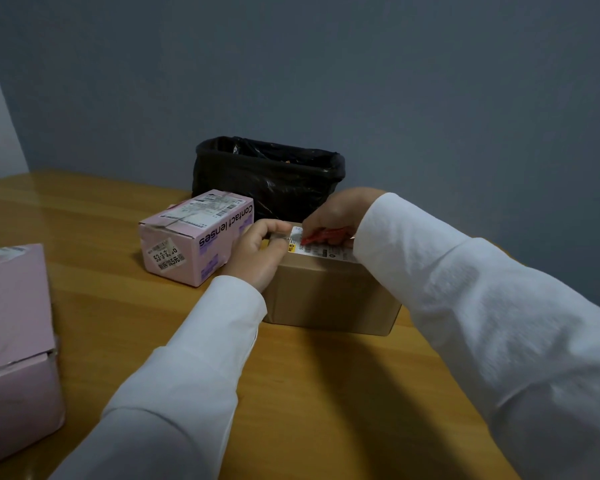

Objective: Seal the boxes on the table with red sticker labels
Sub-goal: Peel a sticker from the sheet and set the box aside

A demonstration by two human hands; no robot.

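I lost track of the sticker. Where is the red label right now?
The red label is right of centre, pinched by the right hand on top of the brown box, over its white shipping label.

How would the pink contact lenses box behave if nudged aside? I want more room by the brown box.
The pink contact lenses box would probably slide rather than roll or tip: it lies flat and low on the smooth wooden table. It looks like thin cardboard with a dented corner, so likely light and easily crushed.
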